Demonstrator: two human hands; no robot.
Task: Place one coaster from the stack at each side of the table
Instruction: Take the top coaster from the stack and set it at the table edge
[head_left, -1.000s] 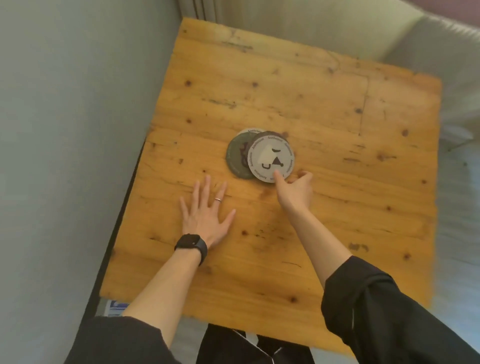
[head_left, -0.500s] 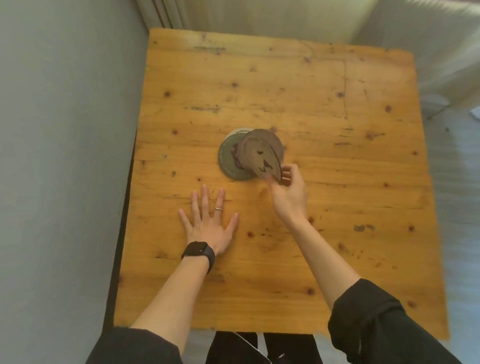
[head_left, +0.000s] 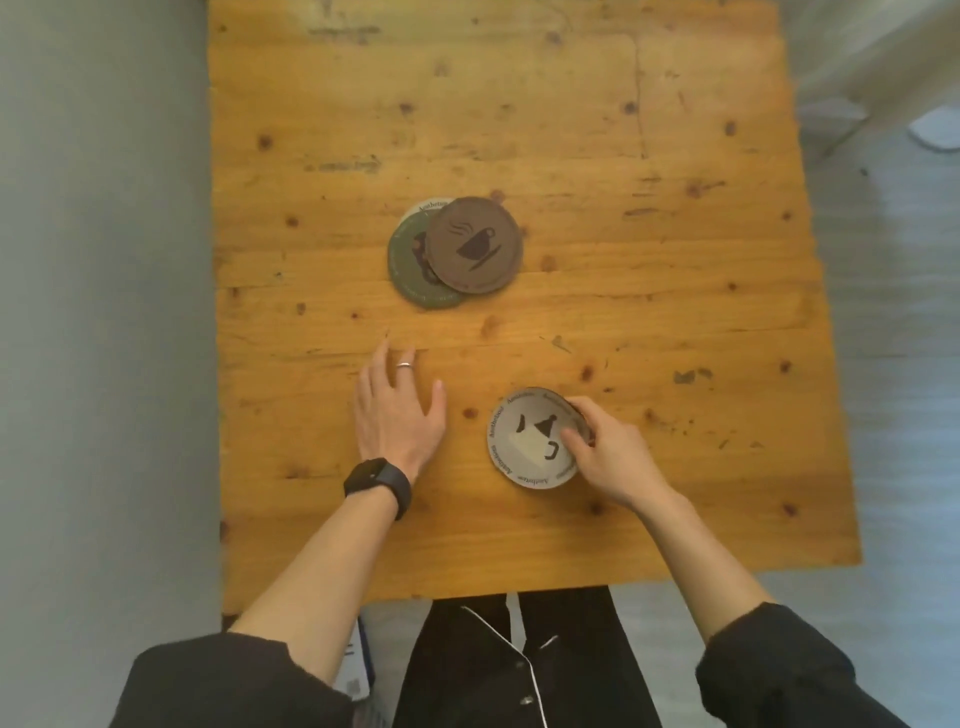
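We see the right hand (head_left: 608, 457) grasping a white coaster (head_left: 530, 441) near the worktop's (head_left: 675, 260) near edge, thumb pressing its printed face, the other fingers (head_left: 579, 408) curled over its far right rim. The left hand (head_left: 397, 410) rests flat just beside it, fingers spread and released, grasping nothing. Farther away, mid-worktop, the stack (head_left: 452, 254) remains: a brown coaster (head_left: 475, 244) overlapping a green coaster (head_left: 410, 270).
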